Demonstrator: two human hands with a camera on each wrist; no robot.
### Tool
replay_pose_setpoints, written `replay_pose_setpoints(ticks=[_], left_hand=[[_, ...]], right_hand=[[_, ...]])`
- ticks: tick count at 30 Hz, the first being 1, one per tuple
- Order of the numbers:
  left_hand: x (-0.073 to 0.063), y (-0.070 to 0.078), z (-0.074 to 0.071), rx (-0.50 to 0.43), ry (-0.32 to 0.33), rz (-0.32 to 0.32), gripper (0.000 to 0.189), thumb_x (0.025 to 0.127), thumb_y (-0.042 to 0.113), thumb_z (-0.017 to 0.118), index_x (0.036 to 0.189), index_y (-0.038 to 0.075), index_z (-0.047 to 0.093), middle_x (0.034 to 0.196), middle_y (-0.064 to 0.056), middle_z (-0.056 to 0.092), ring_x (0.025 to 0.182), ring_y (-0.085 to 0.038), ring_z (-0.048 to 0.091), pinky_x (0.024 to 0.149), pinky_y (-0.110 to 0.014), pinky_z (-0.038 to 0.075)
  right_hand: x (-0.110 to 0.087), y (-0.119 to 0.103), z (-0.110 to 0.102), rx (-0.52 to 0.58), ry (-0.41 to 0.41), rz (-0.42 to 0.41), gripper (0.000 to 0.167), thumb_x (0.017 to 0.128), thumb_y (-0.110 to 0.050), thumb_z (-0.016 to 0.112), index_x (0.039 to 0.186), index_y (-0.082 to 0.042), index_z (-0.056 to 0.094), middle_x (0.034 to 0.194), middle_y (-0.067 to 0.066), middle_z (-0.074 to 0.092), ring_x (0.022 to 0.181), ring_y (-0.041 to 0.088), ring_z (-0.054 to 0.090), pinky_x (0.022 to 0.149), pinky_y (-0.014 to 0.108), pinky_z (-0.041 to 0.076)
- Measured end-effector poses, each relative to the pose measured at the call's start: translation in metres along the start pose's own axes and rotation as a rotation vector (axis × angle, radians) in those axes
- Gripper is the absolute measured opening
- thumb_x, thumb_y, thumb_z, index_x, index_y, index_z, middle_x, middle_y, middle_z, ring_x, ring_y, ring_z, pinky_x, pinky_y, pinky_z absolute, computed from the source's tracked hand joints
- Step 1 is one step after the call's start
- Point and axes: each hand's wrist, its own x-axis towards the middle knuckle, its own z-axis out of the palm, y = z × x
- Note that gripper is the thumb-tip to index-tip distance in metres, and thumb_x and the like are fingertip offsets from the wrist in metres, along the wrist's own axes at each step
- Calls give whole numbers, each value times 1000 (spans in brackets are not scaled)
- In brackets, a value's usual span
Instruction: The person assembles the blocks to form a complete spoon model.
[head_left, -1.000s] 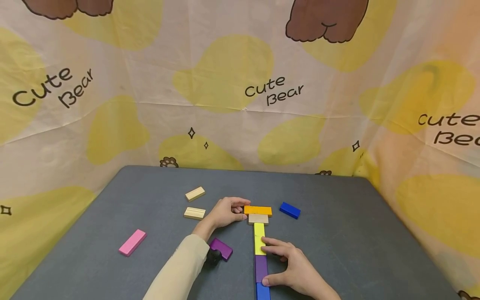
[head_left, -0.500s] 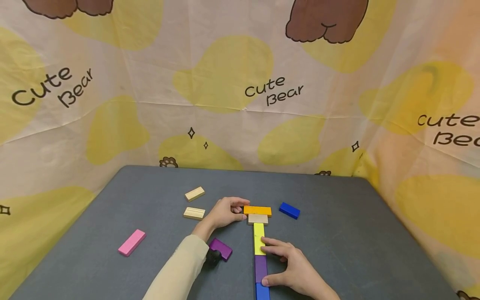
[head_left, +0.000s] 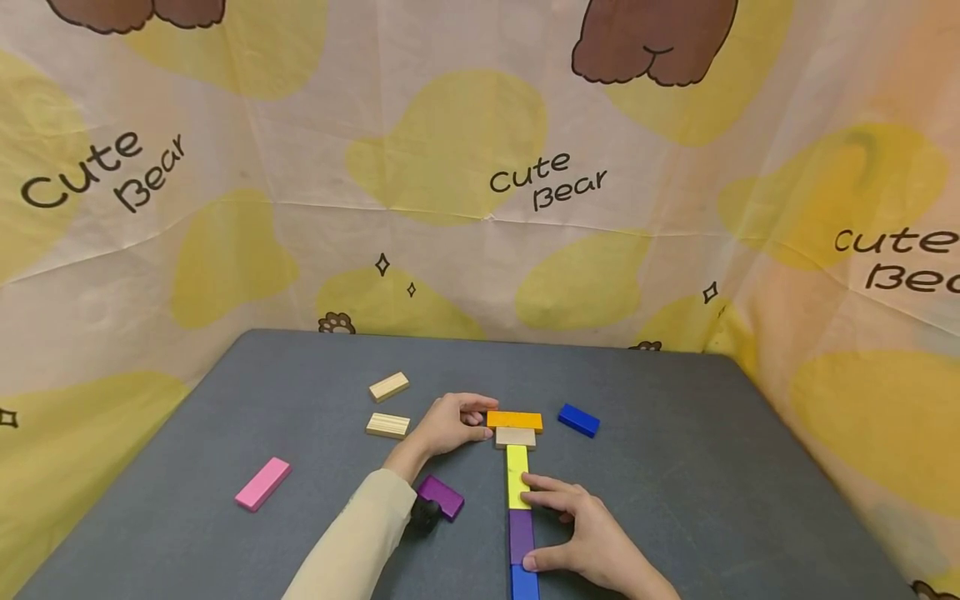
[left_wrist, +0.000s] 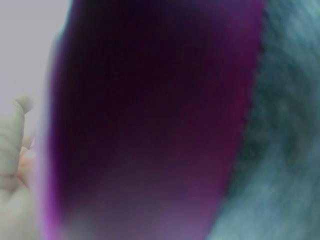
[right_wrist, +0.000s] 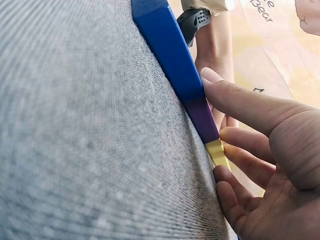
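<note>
A row of flat blocks runs away from me: a blue block (head_left: 524, 582), a purple block (head_left: 521, 537), a yellow block (head_left: 517, 471). Beyond it, a pale wooden block (head_left: 515, 437) and an orange block (head_left: 514, 420) lie crosswise. My left hand (head_left: 450, 425) pinches the orange block's left end, index finger at the back edge, thumb at the front corner. With spread, relaxed fingers, my right hand (head_left: 588, 537) touches the row's right side: fingertips at the yellow block, thumb where purple meets blue. In the left wrist view, a blurred magenta block (left_wrist: 155, 130) covers most of the hand.
A loose magenta block (head_left: 444, 497) lies beside my left wrist camera (head_left: 425, 515). Two wooden blocks, one nearer (head_left: 387, 426) and one farther (head_left: 388, 387), lie left of my hand. A pink block (head_left: 263, 484) is at far left, another blue block (head_left: 579, 420) at right.
</note>
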Motion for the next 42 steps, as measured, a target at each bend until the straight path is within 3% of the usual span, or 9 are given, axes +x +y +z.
replay_pose_setpoints(ticks=[8, 14, 18, 22, 26, 29, 32, 34, 42], left_hand=[[0, 0, 0, 8, 2, 18, 42, 85, 11, 79, 125, 10, 68, 119, 1, 67, 89, -13, 57, 83, -31, 49], [-11, 9, -6, -63, 17, 30, 44, 89, 17, 75, 130, 6, 63, 123, -5, 66, 101, -18, 61, 90, -38, 49], [-29, 24, -13, -82, 115, 28, 42, 90, 27, 74, 127, 10, 66, 119, -2, 67, 103, -18, 61, 88, -40, 50], [-59, 44, -19, -116, 289, -5, 36, 88, 29, 77, 120, 15, 70, 114, 4, 67, 105, -22, 60, 89, -40, 49], [-97, 59, -20, -182, 472, -133, 36, 82, 34, 82, 113, 17, 74, 116, 2, 66, 110, -26, 59, 91, -43, 48], [-124, 60, -15, -190, 553, -266, 42, 77, 39, 85, 111, 17, 75, 122, -3, 64, 114, -26, 58, 94, -45, 46], [-143, 57, -7, -181, 570, -365, 48, 73, 41, 87, 112, 16, 75, 127, -7, 63, 118, -27, 56, 97, -48, 44], [-150, 52, -1, -169, 566, -384, 51, 71, 41, 88, 113, 14, 75, 125, -7, 65, 119, -29, 56, 97, -50, 43], [-152, 40, 14, -46, 550, -319, 47, 64, 38, 93, 105, 17, 79, 116, 1, 69, 119, -28, 58, 101, -51, 38]], right_hand=[[-1, 0, 1, -17, 15, -5, 66, 70, -44, 87, 130, -24, 66, 145, -7, 48, 120, 26, 45, 88, 42, 46], [-1, -1, 2, -14, 16, -2, 67, 70, -45, 87, 130, -24, 66, 145, -6, 48, 120, 26, 45, 89, 44, 46], [-1, 0, 1, -6, 14, -7, 67, 70, -44, 87, 130, -23, 66, 145, -6, 48, 121, 26, 45, 89, 44, 46], [-2, 0, 1, -7, 12, -7, 67, 71, -44, 87, 130, -23, 66, 145, -6, 47, 120, 26, 44, 88, 43, 46], [-2, -1, 1, -9, 13, -3, 67, 70, -45, 87, 130, -24, 66, 146, -7, 47, 119, 25, 44, 88, 42, 46], [-2, -1, 1, -5, 16, -10, 67, 70, -45, 87, 130, -23, 66, 146, -8, 47, 119, 25, 44, 87, 40, 45], [-3, -1, 0, -3, 21, -14, 67, 70, -44, 87, 130, -23, 66, 145, -9, 47, 119, 24, 44, 87, 39, 45], [-3, -1, 0, 0, 21, -16, 67, 71, -44, 87, 130, -23, 66, 145, -9, 47, 120, 25, 44, 88, 39, 45], [-2, 1, 0, -7, 21, -14, 67, 70, -44, 87, 130, -24, 66, 145, -8, 47, 121, 26, 44, 88, 38, 45]])
